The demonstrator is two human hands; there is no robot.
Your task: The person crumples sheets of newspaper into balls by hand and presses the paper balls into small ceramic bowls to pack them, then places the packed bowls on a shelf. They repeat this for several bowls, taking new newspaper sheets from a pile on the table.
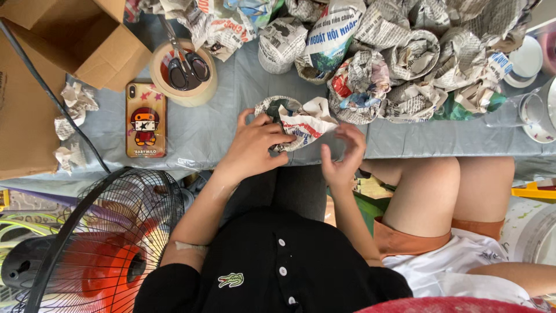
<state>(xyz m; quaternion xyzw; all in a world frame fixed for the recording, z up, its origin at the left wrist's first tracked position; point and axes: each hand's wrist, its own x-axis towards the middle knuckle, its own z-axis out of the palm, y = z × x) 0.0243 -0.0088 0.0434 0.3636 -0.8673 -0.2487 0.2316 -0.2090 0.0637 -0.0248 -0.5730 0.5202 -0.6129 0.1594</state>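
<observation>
Head view: left hand (255,145) clenched around newspaper-wrapped bundle (298,120), right hand (343,155) released, fingers spread beside it.

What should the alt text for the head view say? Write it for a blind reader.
Seen from above, a person's left hand presses a crumpled newspaper-wrapped bundle on a grey covered table while the right hand hovers open beside it. Behind lie more newspaper-wrapped bundles; black-handled scissors rest on a beige tape roll.

phone (145,120) left on table | scissors (184,62) atop tape roll (205,93) | cardboard box (87,35) | fan (92,243) below
</observation>
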